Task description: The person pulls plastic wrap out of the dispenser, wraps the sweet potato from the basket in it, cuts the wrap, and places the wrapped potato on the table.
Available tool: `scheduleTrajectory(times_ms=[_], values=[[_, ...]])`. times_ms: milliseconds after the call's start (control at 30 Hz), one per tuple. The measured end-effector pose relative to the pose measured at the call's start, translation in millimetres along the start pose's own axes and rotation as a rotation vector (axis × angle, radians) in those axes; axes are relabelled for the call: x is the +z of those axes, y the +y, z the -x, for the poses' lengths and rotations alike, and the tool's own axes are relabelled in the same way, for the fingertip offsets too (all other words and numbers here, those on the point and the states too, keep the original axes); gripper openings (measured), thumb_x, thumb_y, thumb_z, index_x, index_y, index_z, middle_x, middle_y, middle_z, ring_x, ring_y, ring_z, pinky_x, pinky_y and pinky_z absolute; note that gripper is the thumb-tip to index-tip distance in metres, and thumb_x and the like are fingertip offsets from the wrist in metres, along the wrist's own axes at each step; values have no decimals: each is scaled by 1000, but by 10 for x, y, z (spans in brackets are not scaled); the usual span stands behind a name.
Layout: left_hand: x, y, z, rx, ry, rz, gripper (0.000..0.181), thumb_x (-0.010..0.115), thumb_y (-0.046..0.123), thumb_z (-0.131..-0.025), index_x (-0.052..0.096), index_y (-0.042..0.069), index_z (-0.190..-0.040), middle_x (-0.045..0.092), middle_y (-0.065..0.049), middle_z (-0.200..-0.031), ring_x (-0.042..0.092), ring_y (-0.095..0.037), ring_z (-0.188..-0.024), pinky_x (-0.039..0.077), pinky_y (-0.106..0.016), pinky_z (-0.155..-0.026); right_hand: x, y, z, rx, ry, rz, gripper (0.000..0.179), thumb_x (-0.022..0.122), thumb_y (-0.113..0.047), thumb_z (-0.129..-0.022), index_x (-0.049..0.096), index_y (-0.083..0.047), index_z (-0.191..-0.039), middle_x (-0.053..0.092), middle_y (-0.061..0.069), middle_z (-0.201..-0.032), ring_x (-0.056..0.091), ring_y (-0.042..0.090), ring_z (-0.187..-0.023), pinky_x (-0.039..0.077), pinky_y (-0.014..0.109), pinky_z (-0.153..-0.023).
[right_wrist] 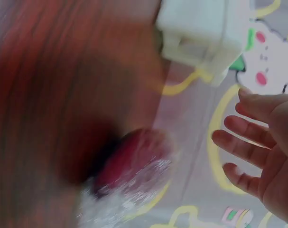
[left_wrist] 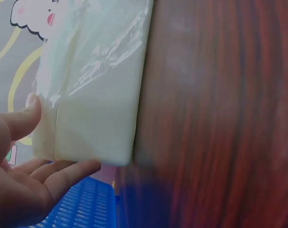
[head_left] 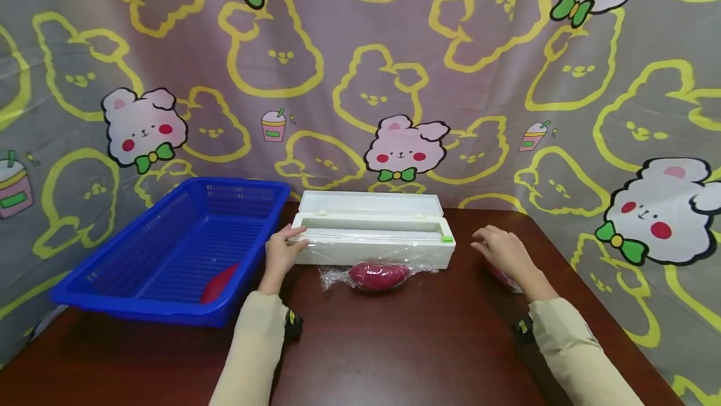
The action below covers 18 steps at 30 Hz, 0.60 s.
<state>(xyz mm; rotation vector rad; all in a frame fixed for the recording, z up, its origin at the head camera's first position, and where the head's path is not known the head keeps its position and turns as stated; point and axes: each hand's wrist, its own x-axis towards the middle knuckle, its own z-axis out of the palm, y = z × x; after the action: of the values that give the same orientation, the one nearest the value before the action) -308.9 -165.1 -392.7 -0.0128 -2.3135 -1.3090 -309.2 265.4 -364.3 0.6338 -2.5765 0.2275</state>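
A white cling film dispenser (head_left: pixel 372 253) stands on the table with its lid raised; a roll shows inside, and clear film drapes over its front. My left hand (head_left: pixel 283 251) touches the dispenser's left end, fingers fairly straight against it and thumb at its upper edge in the left wrist view. Before the dispenser lies a dark-red oblong item (head_left: pixel 378 276) in clear film, twisted at the left end. My right hand (head_left: pixel 504 253) hovers right of the dispenser, fingers apart and loosely bent, holding nothing. Below it, partly hidden, is another film-wrapped red item (right_wrist: pixel 134 161).
At the left a blue perforated basket (head_left: pixel 141 312) holds a red item (head_left: pixel 219 283), partly hidden by the rim. A green slider (head_left: pixel 447 239) sits at the dispenser's right end. Patterned cloth (head_left: pixel 338 37) hangs behind and beside the brown table (head_left: pixel 405 350).
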Motion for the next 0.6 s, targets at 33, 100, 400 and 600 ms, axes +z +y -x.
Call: scheduleTrajectory(times_ms=[33, 100, 400, 600], values=[[13, 3, 6, 6, 7, 8, 23, 70, 1, -73, 68, -3, -96, 48, -27, -121, 42, -39, -115, 30, -45, -97, -7, -34, -15, 0, -13, -12, 14, 67, -11, -79, 65, -1, -88, 61, 9, -82, 59, 25, -72, 46, 40, -60], [32, 14, 21, 20, 27, 22, 17, 70, 0, -72, 69, -4, -88, 48, -29, -120, 42, -40, -114, 29, -46, -97, -13, -95, -42, -3, -34, -38, 12, 67, -12, -79, 66, -3, -87, 61, 7, -81, 59, 24, -72, 47, 40, -61], [26, 18, 11, -4, -19, 106, 19, 65, 6, -80, 66, -12, -84, 45, -31, -122, 40, -42, -116, 30, -46, -96, 10, -263, -88, -27, -82, -132, 6, 66, -12, -80, 67, -6, -82, 62, 0, -75, 58, 18, -67, 47, 37, -59], [-41, 88, -26, -49, -181, 168, 39, 38, 17, -97, 64, -12, -96, 37, -29, -130, 31, -39, -122, 26, -47, -99, 20, -360, -142, -38, -100, -339, 8, 64, -12, -82, 67, -5, -81, 61, -3, -71, 51, 9, -61, 43, 28, -55]])
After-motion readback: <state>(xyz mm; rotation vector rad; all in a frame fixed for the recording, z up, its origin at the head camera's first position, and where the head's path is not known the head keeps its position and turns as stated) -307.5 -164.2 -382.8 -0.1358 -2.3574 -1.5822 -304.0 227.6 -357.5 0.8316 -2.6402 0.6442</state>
